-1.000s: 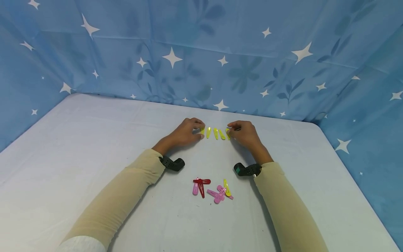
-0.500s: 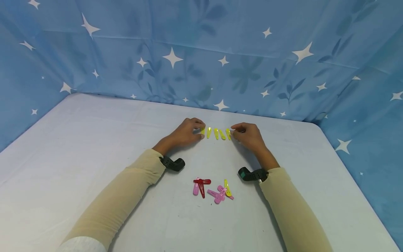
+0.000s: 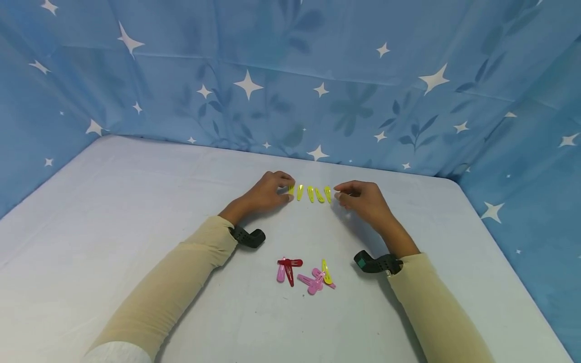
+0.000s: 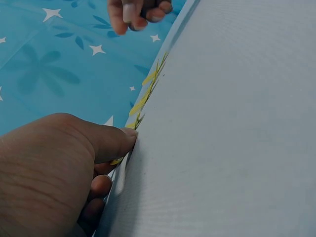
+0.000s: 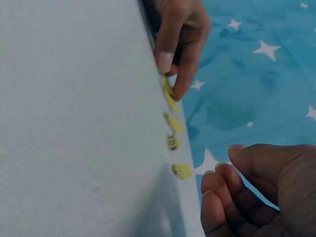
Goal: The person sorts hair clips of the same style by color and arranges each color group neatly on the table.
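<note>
Several yellow snap hair clips [image 3: 310,193] lie side by side in a row near the far edge of the table. At the row's left end my left hand [image 3: 268,191] pinches a yellow hair clip [image 3: 291,189] between thumb and fingers, partly hidden by them. Just right of the rightmost yellow hair clip [image 3: 328,194], my right hand [image 3: 363,200] hovers with loosely bent fingers and holds nothing. The right wrist view shows a gap between the right hand's thumb [image 5: 256,160] and that end of the row.
Nearer on the white table [image 3: 218,312] lies a loose pile: red hair clips [image 3: 289,269], pink hair clips [image 3: 313,282] and one yellow hair clip [image 3: 327,272]. A blue star-patterned curtain [image 3: 281,75] hangs behind the table's far edge.
My right hand has let go of the rightmost yellow hair clip and drawn back to the right and slightly nearer. The left hand stays in place.
</note>
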Motion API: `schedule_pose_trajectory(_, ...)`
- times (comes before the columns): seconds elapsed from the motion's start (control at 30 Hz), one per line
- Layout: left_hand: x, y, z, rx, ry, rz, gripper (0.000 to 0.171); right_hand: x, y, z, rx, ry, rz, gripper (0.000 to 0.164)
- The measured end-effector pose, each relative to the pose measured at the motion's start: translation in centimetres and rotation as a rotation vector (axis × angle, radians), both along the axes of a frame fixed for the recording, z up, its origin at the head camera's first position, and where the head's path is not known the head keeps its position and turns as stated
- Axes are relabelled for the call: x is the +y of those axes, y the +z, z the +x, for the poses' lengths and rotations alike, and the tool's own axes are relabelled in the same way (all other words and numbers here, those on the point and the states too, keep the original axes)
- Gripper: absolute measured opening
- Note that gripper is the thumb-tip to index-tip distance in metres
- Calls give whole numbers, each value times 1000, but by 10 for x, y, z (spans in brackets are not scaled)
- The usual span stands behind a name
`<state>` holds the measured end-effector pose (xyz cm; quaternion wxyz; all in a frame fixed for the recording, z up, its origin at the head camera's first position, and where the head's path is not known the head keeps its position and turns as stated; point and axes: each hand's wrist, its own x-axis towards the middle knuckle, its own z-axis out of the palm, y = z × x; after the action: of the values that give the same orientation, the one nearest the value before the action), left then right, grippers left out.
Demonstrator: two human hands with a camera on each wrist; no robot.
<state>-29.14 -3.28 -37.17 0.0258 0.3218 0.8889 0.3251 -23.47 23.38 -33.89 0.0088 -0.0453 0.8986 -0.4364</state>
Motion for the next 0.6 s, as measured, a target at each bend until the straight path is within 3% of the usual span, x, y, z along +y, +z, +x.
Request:
schedule_pose_trajectory(0.17,-1,-1,-1,10,-1,2,44,3,8,12,-25,32,22,28)
schedule_pose_trajectory(0.6,0,1,1,2,2,3,45,5,8,35,-55,138,28,24)
